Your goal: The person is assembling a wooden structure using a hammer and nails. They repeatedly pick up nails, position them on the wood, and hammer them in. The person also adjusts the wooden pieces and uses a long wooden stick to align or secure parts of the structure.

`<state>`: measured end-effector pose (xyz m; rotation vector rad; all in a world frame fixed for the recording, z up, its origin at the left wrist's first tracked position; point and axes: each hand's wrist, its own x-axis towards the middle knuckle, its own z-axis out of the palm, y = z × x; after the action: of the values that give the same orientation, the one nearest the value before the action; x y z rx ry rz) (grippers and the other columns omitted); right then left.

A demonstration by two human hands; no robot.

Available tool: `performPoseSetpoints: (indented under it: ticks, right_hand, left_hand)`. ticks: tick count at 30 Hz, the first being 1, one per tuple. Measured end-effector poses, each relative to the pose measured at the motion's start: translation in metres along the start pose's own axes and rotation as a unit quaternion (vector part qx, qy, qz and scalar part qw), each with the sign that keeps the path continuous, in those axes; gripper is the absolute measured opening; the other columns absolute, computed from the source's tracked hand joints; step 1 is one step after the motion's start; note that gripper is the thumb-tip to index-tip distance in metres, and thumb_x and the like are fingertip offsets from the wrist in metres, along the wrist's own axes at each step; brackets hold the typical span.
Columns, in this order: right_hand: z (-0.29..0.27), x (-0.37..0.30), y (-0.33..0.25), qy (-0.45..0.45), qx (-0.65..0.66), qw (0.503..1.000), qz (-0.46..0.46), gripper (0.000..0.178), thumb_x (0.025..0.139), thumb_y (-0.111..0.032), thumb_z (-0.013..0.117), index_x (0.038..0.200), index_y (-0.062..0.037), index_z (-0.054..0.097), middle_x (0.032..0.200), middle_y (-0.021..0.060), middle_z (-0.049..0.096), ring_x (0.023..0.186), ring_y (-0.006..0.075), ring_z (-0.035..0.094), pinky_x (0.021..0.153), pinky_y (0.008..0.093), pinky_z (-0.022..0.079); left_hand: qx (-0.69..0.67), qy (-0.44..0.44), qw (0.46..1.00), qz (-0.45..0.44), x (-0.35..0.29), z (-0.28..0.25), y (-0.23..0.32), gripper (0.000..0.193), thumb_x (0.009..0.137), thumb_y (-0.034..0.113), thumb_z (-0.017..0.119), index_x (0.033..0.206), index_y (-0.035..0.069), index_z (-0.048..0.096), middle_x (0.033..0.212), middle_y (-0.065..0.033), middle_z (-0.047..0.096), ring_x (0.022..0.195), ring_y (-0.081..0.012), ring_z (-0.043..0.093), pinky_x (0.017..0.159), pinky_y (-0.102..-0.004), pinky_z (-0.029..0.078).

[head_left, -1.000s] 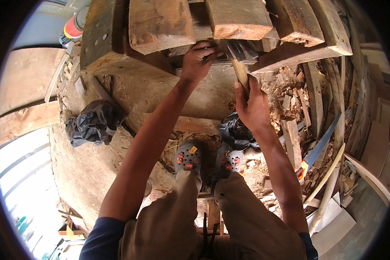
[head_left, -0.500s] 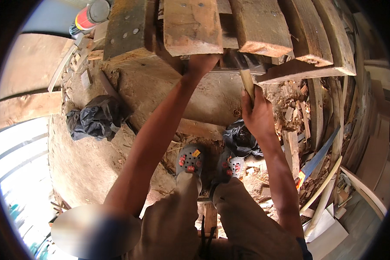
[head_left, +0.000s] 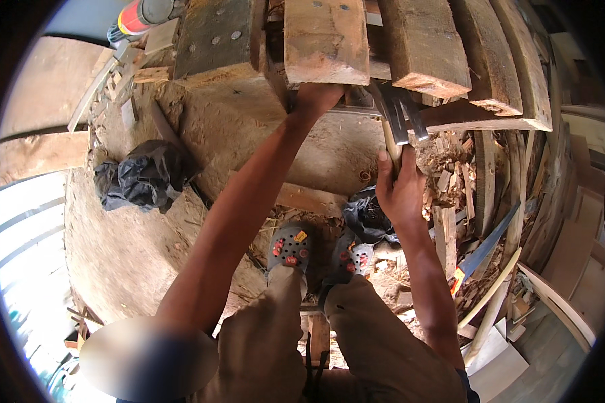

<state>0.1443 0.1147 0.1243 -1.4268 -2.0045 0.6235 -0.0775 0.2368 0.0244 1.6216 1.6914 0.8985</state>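
Observation:
In my right hand [head_left: 403, 188] is a claw hammer [head_left: 392, 138], its pale wooden handle wrapped by my fingers. The dark split claw points down toward me, just under the front ends of the wooden slats [head_left: 326, 43]. My left hand [head_left: 318, 99] reaches beneath the end of one slat, left of the hammer. Its fingers are hidden by the wood, so what they hold or touch does not show. Nail heads dot the tops of the left slats, which lie side by side as a slatted wooden structure.
A black plastic bag [head_left: 144, 174] lies on the dirt floor at left, another [head_left: 368, 213] by my right shoe. A handsaw [head_left: 489, 245] leans among wood scraps at right. A red and grey container [head_left: 144, 17] stands at far left. Planks [head_left: 44, 158] line the left side.
The hammer head has come out from under the slats toward me, and its claw now shows clearly. My left hand stays beneath the slat. The whole view has shifted slightly.

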Motion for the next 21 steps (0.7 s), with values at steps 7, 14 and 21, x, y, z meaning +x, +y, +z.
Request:
performPoseSetpoints:
  ticks: [7,14,21]
  right_hand:
    - [-0.002,0.008,0.012,-0.011,-0.019,1.0,0.019,0.026,0.1,-0.016,0.06,0.114,0.0029,0.049,0.069,0.0276,0.064,0.063,0.0499,0.066,0.051,0.0535,0.05]
    - [0.009,0.006,0.015,-0.063,-0.049,0.996,0.032,0.022,0.1,-0.013,0.06,0.109,0.0034,0.048,0.069,0.0293,0.063,0.065,0.0499,0.067,0.05,0.0533,0.049]
    - [0.01,0.003,0.017,0.005,-0.058,0.998,-0.024,0.018,0.101,-0.014,0.059,0.104,0.0022,0.052,0.07,0.026,0.064,0.063,0.0424,0.068,0.051,0.0472,0.053]
  left_hand:
    - [0.044,0.126,0.985,0.11,-0.006,0.001,0.012,0.054,0.09,0.046,0.07,0.133,0.014,0.061,0.133,-0.0118,0.063,0.123,-0.0341,0.058,0.102,-0.0429,0.048]
    - [0.032,0.111,0.993,0.019,0.012,0.025,-0.029,0.043,0.083,0.041,0.077,0.107,0.006,0.074,0.097,-0.0249,0.073,0.101,-0.042,0.069,0.082,-0.0465,0.055]
    - [-0.016,0.119,0.992,0.047,0.002,0.02,0.002,0.043,0.084,0.033,0.076,0.114,0.004,0.07,0.103,-0.0264,0.072,0.108,-0.0402,0.069,0.086,-0.0456,0.053]
